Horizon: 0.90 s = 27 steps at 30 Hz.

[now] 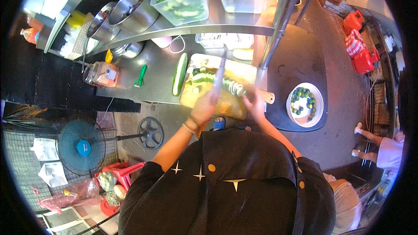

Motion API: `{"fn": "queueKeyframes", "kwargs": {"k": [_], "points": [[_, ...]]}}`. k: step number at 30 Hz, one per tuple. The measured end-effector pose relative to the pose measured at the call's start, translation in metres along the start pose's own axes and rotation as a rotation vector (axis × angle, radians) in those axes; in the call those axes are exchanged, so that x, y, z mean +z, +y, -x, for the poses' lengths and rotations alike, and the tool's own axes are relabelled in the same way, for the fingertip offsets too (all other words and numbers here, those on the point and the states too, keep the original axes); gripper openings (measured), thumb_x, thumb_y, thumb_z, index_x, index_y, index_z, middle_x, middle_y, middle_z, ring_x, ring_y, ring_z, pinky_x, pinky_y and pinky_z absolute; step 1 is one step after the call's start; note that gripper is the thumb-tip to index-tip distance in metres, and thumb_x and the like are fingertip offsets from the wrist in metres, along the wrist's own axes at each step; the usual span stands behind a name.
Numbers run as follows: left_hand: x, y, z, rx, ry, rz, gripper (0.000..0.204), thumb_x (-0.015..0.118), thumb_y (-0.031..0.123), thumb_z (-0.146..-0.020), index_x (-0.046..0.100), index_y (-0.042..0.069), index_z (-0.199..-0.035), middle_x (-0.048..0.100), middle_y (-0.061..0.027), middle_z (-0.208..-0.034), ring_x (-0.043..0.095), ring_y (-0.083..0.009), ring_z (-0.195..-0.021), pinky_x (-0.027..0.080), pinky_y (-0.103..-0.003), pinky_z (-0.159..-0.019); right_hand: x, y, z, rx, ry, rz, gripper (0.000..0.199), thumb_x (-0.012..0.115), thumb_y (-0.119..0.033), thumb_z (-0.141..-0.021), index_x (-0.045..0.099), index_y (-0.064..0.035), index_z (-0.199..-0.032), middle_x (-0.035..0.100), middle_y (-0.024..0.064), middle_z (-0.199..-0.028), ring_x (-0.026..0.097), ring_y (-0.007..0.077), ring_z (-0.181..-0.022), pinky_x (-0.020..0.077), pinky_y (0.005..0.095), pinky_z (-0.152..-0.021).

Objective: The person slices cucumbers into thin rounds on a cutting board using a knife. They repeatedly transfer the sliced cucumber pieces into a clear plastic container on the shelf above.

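A knife point(219, 76), its blade smeared by motion, is gripped in my left hand point(204, 109) over the wooden cutting board point(233, 108). Beneath the blade lies a partly peeled, striped cucumber point(203, 77), cut into thin slices toward its right end. My right hand point(256, 105) has its fingers closed about that right end, near the board's handle. Small cut-off pieces point(195, 90) are scattered on the board's left part. Just left of the board, a half-peeled cucumber point(179, 75) rests on the steel counter, with a green peeler point(140, 76) further left.
A steel shelf above holds a clear bin point(182, 17) of cucumber slices, another clear bin point(242, 6) and metal bowls point(135, 11). A steel post point(278, 26) rises right of the board. Small green citrus fruits fill part of a white bowl point(291, 115). A fan point(82, 148) stands left.
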<state>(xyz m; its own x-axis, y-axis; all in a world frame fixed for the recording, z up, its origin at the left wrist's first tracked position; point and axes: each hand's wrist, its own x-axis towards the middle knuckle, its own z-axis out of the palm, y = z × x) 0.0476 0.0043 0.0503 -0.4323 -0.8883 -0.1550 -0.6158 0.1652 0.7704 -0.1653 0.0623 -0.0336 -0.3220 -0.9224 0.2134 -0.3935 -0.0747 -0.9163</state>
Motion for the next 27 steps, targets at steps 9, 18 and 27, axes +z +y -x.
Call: {"fn": "queueKeyframes", "kwargs": {"k": [9,18,27], "points": [[-0.073,-0.021,0.045,-0.376,0.134,0.227,0.028,0.048,0.025,-0.092,0.049,-0.003,-0.086,0.051,-0.0092,-0.053,0.052,-0.0187,-0.035,0.041,-0.033,-0.034,-0.004,0.004,-0.066,-0.078,0.071,0.241,0.043,0.073,-0.012,-0.072,0.055,-0.0039,-0.111,0.059,0.0117,-0.097,0.058,0.0263,-0.088,0.0464,0.0345,-0.083],[-0.089,-0.042,0.065,-0.462,0.147,0.198,0.033,0.046,0.026,-0.091,0.050,-0.006,-0.085,0.056,-0.0156,-0.058,0.057,-0.0251,-0.040,0.044,-0.037,-0.038,0.030,-0.034,-0.057,-0.353,-0.122,0.452,0.065,0.074,-0.031,-0.068,0.049,-0.0097,-0.124,0.052,0.0159,-0.118,0.052,0.0341,-0.105,0.0417,0.0425,-0.089],[-0.092,-0.062,0.068,-0.460,0.149,0.079,0.034,0.046,0.026,-0.092,0.050,-0.006,-0.081,0.056,-0.0156,-0.053,0.058,-0.0262,-0.041,0.046,-0.037,-0.039,0.066,-0.028,-0.055,-0.414,-0.166,0.711,0.070,0.074,-0.038,-0.067,0.047,-0.0256,-0.131,0.054,0.0079,-0.111,0.055,0.0237,-0.094,0.0465,0.0378,-0.078]]}}
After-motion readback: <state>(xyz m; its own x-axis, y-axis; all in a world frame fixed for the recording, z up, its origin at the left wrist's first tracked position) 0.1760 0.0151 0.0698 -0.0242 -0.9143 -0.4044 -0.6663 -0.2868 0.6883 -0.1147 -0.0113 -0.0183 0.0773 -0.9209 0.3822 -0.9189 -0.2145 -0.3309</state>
